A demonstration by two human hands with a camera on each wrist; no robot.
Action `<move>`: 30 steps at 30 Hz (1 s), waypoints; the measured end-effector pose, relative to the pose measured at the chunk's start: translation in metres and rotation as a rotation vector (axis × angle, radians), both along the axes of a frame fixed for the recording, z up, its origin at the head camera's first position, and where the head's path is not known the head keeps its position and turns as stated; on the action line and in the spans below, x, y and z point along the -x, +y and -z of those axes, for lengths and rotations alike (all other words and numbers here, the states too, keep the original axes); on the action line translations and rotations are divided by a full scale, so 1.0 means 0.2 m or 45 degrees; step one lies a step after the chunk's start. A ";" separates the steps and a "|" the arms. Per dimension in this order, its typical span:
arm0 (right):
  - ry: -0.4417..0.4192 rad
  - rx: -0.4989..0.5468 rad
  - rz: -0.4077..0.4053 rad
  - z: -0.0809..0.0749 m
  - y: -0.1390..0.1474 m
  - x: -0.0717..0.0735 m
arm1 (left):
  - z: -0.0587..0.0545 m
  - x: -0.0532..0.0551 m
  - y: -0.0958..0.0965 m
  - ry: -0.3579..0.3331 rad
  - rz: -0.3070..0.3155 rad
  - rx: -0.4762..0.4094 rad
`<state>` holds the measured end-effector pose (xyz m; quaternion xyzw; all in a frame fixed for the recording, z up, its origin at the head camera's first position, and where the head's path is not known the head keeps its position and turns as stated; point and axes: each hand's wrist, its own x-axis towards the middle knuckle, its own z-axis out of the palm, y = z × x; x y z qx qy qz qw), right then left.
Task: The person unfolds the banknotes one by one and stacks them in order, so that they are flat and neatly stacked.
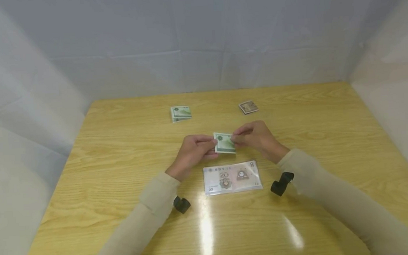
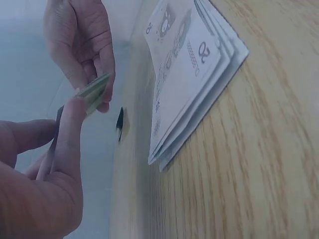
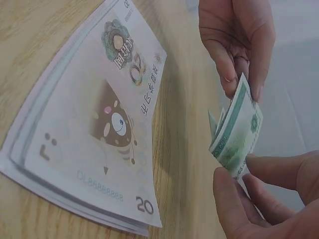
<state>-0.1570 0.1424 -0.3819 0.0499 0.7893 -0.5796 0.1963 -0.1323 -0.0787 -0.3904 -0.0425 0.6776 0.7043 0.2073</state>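
Observation:
A folded green play banknote (image 1: 225,145) is held up between both hands over the middle of the table. My left hand (image 1: 192,152) pinches its left edge, thumb on the front face. On the opposite edge, the thumb and fingers of my right hand (image 1: 259,139) grip it. The right wrist view shows the green note (image 3: 239,132) folded in several layers, its loose edges slightly spread. Just in front of the hands lies a stack of flat pinkish 20 notes (image 1: 232,180), their edges fanned a little in the left wrist view.
Another folded green note (image 1: 182,112) lies at the back of the wooden table (image 1: 122,167), left of centre. A small folded brown note (image 1: 248,107) lies at the back right. A pale cloth (image 1: 198,38) hangs behind the table and along both sides.

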 end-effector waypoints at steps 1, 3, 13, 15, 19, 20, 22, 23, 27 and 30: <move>0.000 -0.009 -0.008 0.00 0.00 0.00 | 0.00 0.00 0.00 0.000 0.006 -0.010; 0.011 -0.036 -0.034 -0.01 0.00 -0.01 | 0.00 0.00 0.01 -0.001 0.020 -0.028; 0.053 -0.102 -0.189 -0.01 -0.02 -0.05 | -0.02 0.00 0.02 -0.013 0.111 -0.066; 0.048 -0.075 -0.225 0.00 -0.03 -0.06 | -0.02 0.00 0.03 -0.009 0.115 -0.065; 0.049 -0.062 -0.262 -0.01 -0.04 -0.07 | -0.01 0.00 0.03 0.008 0.120 -0.058; 0.047 -0.050 -0.270 -0.01 -0.05 -0.07 | -0.01 -0.01 0.04 0.012 0.121 -0.056; 0.051 -0.048 -0.275 -0.01 -0.05 -0.07 | -0.01 -0.01 0.04 0.019 0.121 -0.059; 0.049 -0.037 -0.277 -0.02 -0.05 -0.08 | -0.01 -0.01 0.04 0.022 0.119 -0.060; 0.031 -0.011 -0.276 -0.03 -0.05 -0.08 | -0.01 -0.01 0.03 0.026 0.111 -0.069; 0.017 -0.014 -0.276 -0.03 -0.05 -0.09 | 0.00 -0.01 0.03 0.033 0.109 -0.071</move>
